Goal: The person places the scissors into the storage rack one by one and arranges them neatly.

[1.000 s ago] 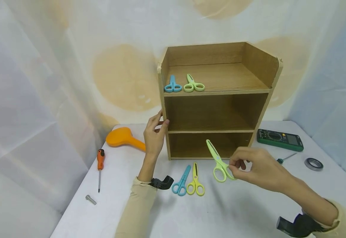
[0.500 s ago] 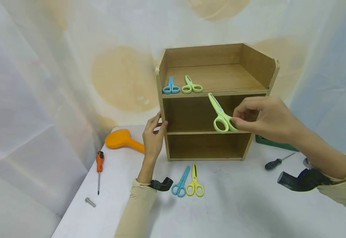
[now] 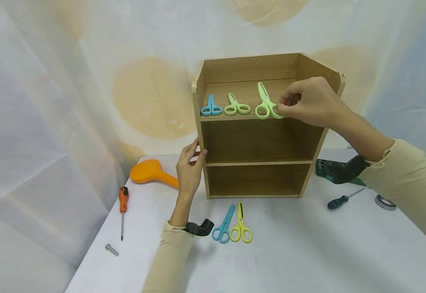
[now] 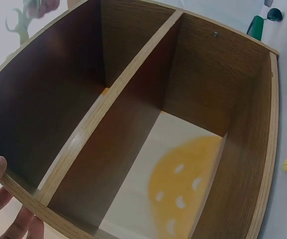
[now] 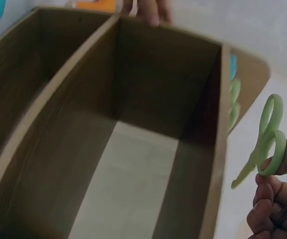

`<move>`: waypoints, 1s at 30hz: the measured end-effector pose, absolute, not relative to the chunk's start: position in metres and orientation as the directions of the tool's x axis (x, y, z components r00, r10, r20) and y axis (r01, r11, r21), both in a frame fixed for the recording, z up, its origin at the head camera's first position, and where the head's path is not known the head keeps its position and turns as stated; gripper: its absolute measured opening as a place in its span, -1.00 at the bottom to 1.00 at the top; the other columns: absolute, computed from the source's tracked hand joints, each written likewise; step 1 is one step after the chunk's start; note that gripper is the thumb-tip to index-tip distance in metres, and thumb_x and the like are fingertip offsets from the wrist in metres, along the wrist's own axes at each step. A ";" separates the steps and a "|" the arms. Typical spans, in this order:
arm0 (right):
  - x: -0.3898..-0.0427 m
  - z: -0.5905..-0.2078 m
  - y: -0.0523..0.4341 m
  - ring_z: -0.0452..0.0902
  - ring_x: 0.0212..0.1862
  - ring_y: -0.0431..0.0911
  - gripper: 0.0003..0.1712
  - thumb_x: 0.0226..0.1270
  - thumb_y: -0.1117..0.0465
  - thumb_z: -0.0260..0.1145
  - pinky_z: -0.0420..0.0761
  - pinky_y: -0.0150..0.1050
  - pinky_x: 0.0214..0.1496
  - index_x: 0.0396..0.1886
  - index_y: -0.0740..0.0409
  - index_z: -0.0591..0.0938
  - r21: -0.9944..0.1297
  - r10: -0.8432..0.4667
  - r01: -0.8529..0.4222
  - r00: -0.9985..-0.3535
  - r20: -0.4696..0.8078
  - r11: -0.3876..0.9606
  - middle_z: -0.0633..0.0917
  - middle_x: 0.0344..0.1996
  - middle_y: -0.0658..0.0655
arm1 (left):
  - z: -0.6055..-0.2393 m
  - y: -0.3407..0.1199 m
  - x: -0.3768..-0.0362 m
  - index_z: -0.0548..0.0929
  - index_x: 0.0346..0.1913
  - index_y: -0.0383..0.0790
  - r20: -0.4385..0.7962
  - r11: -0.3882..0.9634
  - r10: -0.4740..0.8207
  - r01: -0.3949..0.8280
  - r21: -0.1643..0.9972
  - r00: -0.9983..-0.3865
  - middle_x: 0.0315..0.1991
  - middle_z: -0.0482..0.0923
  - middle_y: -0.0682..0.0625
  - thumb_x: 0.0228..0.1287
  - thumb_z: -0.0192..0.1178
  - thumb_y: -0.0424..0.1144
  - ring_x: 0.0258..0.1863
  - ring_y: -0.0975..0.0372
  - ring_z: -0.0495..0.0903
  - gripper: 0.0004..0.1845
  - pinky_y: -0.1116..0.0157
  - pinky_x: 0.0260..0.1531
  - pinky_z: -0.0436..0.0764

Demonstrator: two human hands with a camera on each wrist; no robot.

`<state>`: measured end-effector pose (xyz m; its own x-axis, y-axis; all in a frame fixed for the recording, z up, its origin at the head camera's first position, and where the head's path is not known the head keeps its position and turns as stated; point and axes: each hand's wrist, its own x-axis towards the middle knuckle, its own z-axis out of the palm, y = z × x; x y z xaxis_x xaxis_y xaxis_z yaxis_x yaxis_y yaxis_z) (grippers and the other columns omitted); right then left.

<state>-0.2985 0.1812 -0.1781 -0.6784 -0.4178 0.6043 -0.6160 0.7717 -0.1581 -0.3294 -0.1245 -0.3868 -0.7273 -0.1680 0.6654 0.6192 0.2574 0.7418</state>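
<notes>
Pale-green plastic scissors [image 3: 266, 99] stand blade-up at upper centre-right, before the top tier of a brown wooden three-tier shelf [image 3: 258, 163]. The right hand [image 3: 309, 101], nearly closed, pinches one handle loop; a steady pinch, blade clear of the light-green scissors [image 3: 236, 104] just left, seems best. Its forearm slants in from the right edge. Left of centre, the upright left hand [image 3: 190, 171] grips the shelf's side, thumb in front.

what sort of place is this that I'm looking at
Probably a makeshift tabletop recording setup, though I can't be certain: pale patterned sheeting hangs behind a white table, a wooden shelf unit stands on it, and a black device sits at the left wrist.
</notes>
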 end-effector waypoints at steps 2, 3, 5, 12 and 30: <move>-0.309 -0.177 0.182 0.48 -0.50 -0.11 -0.88 0.22 0.26 0.36 0.36 -0.40 -0.46 -0.47 0.18 0.75 -0.166 -0.411 -0.598 -0.701 0.582 0.784 0.69 -0.57 0.04 | -0.387 -0.124 -0.328 0.53 0.37 0.07 0.662 0.259 -0.163 0.616 0.744 -0.731 0.17 0.55 0.06 0.39 0.26 -0.01 -0.04 0.23 0.61 -0.49 0.33 -0.19 0.67; -0.314 -0.177 0.182 0.47 -0.50 -0.11 -0.87 0.22 0.25 0.36 0.36 -0.38 -0.48 -0.47 0.19 0.75 -0.172 -0.408 -0.587 -0.716 0.566 0.791 0.69 -0.57 0.04 | -0.388 -0.124 -0.328 0.53 0.37 0.07 0.661 0.262 -0.161 0.614 0.744 -0.733 0.17 0.55 0.06 0.39 0.26 -0.01 -0.04 0.23 0.61 -0.48 0.34 -0.18 0.67; -0.324 -0.177 0.181 0.44 -0.52 -0.10 -0.85 0.23 0.23 0.34 0.33 -0.35 -0.53 -0.46 0.19 0.75 -0.191 -0.403 -0.566 -0.748 0.527 0.802 0.68 -0.58 0.05 | -0.388 -0.124 -0.328 0.53 0.37 0.06 0.663 0.268 -0.163 0.614 0.743 -0.731 0.17 0.55 0.05 0.39 0.27 -0.02 -0.04 0.23 0.61 -0.49 0.31 -0.18 0.67; -0.346 -0.174 0.178 0.42 -0.46 -0.06 -0.82 0.28 0.18 0.30 0.34 -0.27 -0.53 -0.39 0.21 0.73 -0.271 -0.376 -0.482 -0.854 0.360 0.833 0.63 -0.55 0.08 | -0.385 -0.121 -0.325 0.53 0.37 -0.09 0.684 0.282 -0.176 0.629 0.724 -0.708 0.16 0.55 -0.09 0.42 0.26 -0.16 -0.05 0.11 0.62 -0.51 0.25 -0.21 0.67; -0.272 -0.223 0.178 0.45 -0.46 -0.17 -0.92 0.30 0.34 0.34 0.41 -0.37 -0.41 -0.39 0.19 0.72 -0.090 -0.458 -0.677 -0.584 0.670 0.731 0.62 -0.53 0.00 | -0.379 -0.117 -0.322 0.52 0.37 -0.17 0.682 0.271 -0.172 0.632 0.726 -0.711 0.17 0.54 -0.16 0.41 0.26 -0.22 -0.05 0.04 0.62 -0.51 0.04 -0.20 0.67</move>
